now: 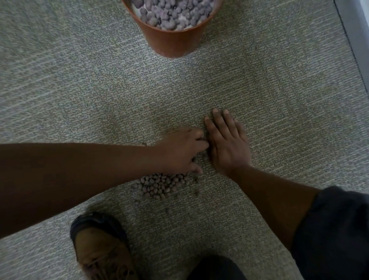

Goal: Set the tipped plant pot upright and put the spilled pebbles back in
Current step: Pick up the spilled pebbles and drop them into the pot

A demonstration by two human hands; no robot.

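Nearest the lens, my shoe (99, 251) and a dark trouser knee (214, 272) sit at the lower edge, on the speckled grey carpet (71, 81) that fills the view. Both forearms reach in from the sides and meet near the centre.

Plant pot (173, 41): terracotta-coloured, already upright at the top edge, well apart from my hands, its mouth showing a layer of purplish pebbles; the righting step looks done.

My right hand (228, 144): laid flat on the carpet, fingers straight and together, holding nothing. I judge it serves as a wall to sweep against.

My left hand (180, 150): fingers curled downward over the far edge of the spilled pebbles (162, 186), touching the side of the right hand. Whether pebbles are actually enclosed under it I cannot tell; the palm hides them.

Spilled pebbles: a tight heap just below the left hand, with a few dark crumbs (167, 210) scattered toward my shoe.

Step in hand, as I judge it: gathering. To do it well I should rake the heap against the flat right palm, close both hands into a cup beneath it, lift low, and carry it over the rim before tilting. Carpet pile will likely snag stragglers, so those want pinching singly.
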